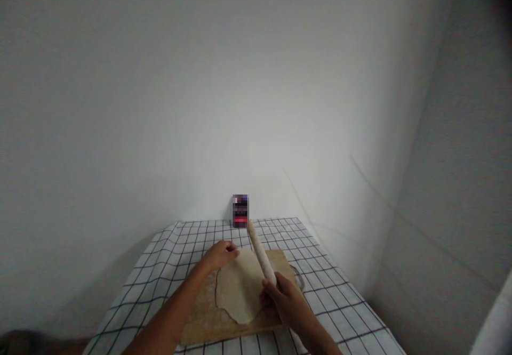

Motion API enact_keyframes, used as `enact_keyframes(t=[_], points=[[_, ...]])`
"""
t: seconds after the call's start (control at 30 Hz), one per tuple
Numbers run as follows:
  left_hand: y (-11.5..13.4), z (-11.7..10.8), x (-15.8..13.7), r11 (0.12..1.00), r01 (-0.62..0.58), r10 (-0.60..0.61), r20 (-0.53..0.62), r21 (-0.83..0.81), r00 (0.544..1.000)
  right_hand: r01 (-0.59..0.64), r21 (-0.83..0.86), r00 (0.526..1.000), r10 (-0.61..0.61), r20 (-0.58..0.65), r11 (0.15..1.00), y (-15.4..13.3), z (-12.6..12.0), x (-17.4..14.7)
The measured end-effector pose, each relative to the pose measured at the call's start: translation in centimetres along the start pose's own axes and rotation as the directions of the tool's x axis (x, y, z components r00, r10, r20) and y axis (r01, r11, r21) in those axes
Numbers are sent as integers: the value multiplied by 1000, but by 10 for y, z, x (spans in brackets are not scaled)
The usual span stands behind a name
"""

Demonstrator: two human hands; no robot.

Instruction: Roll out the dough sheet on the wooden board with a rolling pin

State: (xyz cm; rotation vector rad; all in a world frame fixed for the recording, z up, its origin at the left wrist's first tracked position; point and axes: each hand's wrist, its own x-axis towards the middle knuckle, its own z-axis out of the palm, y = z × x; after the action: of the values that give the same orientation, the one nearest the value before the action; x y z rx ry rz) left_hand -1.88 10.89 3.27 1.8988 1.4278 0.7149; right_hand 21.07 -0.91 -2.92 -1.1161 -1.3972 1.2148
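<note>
Right hand (287, 297) grips rolling pin (261, 252); dough (239, 288) on board (204, 320)

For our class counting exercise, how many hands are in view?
2: the left hand is at the far edge of the dough; the right hand holds the rolling pin. No others show.

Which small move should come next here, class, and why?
Probably lay the rolling pin across the dough: only the right hand grips it, pointing it away, the left hand is at the dough's far edge, and the outline looks uneven.
</note>
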Motion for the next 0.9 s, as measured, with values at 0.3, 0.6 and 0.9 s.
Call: enact_keyframes(t=[0.3,0.6,0.9], points=[[3,0,-29,946,83,-10,226,-314,974,82,-19,995,-83,-48,996,-7,6,-6],[106,-66,-60,978,-184,168,-151,-101,974,101,192,967,-51,-248,976,7,-2,-7],[76,32,-134,689,-357,409,69,630,910,128,302,938,-16,-347,945,-3,-4,-14]])
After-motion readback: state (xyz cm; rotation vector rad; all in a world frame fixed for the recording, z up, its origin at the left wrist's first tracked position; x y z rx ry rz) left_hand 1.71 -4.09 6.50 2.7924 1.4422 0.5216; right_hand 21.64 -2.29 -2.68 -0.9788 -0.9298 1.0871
